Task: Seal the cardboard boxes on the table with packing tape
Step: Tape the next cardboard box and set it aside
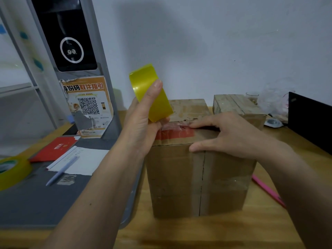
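Right now the left hand (142, 121) has its grip round the yellow tape roll (150, 92), held above the front box (199, 169) on the table (215, 230). Right hand (231, 133) lies flat, fingers straight, pinning the tape end on top. Risk: tape wrinkles or lifts if the pull goes off-line w/ the seam.

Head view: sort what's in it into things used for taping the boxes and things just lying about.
In use: yellow tape roll held by left hand; front cardboard box under right hand; second cardboard box behind it.

Lying about: spare tape roll, pen, white paper, red envelope, pink pen, QR notice.
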`<move>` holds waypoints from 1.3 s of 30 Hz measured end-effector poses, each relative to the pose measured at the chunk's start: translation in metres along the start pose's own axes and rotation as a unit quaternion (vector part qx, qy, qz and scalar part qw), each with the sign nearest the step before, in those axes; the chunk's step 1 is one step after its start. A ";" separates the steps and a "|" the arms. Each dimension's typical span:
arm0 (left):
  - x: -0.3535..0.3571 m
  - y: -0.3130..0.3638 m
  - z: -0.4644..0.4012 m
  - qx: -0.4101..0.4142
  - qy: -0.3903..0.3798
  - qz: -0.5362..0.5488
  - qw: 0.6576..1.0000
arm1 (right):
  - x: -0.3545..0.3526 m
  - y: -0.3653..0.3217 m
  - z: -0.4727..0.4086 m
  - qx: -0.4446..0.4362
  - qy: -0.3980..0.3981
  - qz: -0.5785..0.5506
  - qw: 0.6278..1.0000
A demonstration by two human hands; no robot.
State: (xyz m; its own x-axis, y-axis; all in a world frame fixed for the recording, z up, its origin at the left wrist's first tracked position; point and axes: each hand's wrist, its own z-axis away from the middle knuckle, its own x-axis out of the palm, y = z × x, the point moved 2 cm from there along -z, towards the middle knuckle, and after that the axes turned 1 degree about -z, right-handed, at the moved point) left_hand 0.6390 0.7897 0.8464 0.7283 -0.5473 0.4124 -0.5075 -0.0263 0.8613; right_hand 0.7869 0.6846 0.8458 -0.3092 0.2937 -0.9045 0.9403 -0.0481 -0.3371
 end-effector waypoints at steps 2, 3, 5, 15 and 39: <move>0.000 0.000 0.000 -0.011 0.005 -0.002 1.000 | 0.002 0.001 0.000 -0.003 -0.004 -0.001 1.000; 0.000 0.002 -0.001 -0.014 0.001 0.003 1.000 | 0.001 0.002 -0.001 -0.004 -0.003 -0.034 0.999; -0.001 0.005 -0.002 -0.022 -0.040 0.022 0.999 | -0.005 0.003 -0.003 -0.004 0.023 -0.187 0.982; 0.027 0.016 0.006 -0.114 -0.258 0.060 0.958 | -0.029 -0.020 -0.047 -0.020 0.241 -0.597 0.765; -0.035 0.022 -0.015 -0.205 -0.005 0.048 0.978 | -0.026 -0.008 -0.061 -0.008 0.398 -0.387 0.831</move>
State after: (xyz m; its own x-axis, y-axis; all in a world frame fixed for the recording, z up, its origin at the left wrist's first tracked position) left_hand 0.6091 0.8206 0.8556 0.6811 -0.5387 0.4959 -0.3445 0.3619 0.8663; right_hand 0.7962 0.7358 0.8877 -0.6360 0.7704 0.0449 0.5064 0.4605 -0.7290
